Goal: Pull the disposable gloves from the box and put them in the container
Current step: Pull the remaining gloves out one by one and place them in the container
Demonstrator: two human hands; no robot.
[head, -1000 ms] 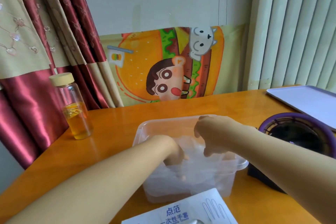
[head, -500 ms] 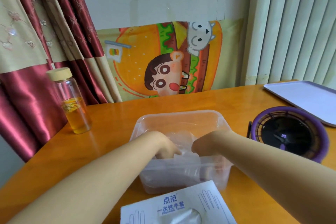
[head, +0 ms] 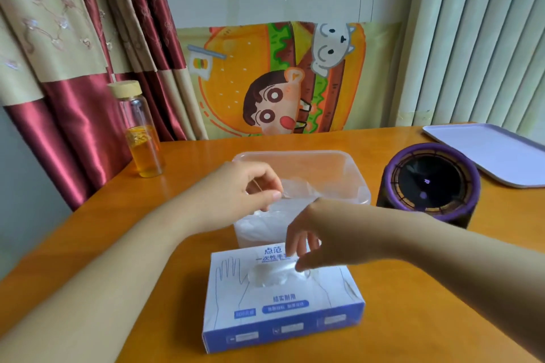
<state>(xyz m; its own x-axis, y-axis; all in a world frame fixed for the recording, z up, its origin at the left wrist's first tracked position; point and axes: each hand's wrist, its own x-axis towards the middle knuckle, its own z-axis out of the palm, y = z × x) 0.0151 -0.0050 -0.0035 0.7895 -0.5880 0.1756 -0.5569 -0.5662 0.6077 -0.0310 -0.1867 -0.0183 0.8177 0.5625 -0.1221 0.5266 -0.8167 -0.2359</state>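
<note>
The clear plastic container point(head: 345, 156) stands mid-table with crumpled transparent gloves point(head: 265, 224) inside. My left hand point(head: 244, 191) hovers over its near left part, thumb and fingertip pinching the edge of a clear glove film point(head: 298, 191). In front of the container lies the blue-and-white glove box point(head: 283, 318), a tuft of clear glove point(head: 271, 275) poking from its top opening. My right hand point(head: 312, 242) hangs over that opening, fingers pointing down and thumb tip at the tuft. Whether it pinches the tuft is not clear.
A glass bottle point(head: 141, 132) of amber liquid with a cork lid stands at the left rear. A round purple-and-black device point(head: 427, 183) sits right of the container, a pale tray point(head: 489, 150) behind it. Curtains and blinds line the back.
Both hands came up out of the container. My right hand moved back toward me to the glove box. My left hand rose, now pinching a glove edge. The view tilted down.
</note>
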